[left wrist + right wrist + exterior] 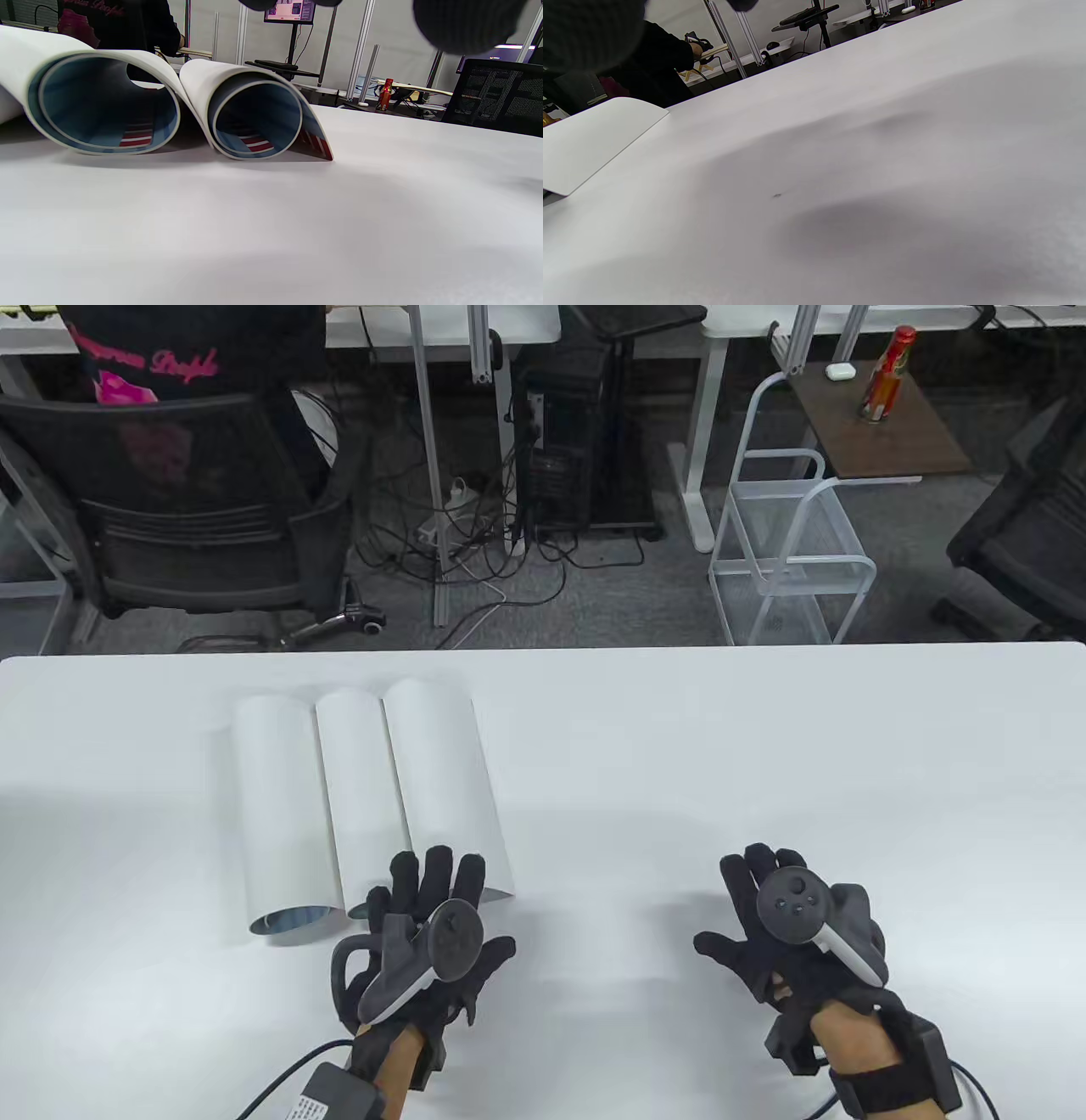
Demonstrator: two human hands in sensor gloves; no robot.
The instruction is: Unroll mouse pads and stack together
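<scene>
Three rolled mouse pads lie side by side on the white table (679, 746), white side out: the left roll (280, 814), the middle roll (365, 797) and the right roll (445, 780). The left wrist view looks into the open ends of the middle roll (106, 106) and the right roll (254, 114), blue inside with red and white stripes. My left hand (437, 891) is open with its fingers spread over the near ends of the middle and right rolls; I cannot tell if it touches them. My right hand (755, 899) is open and empty, low over bare table to the right.
The right roll's loose flap (594, 140) shows at the left of the right wrist view. Beyond the table's far edge are an office chair (195, 509), a computer tower (564, 449), a white wire rack (789, 551) and a side table with a red bottle (887, 373).
</scene>
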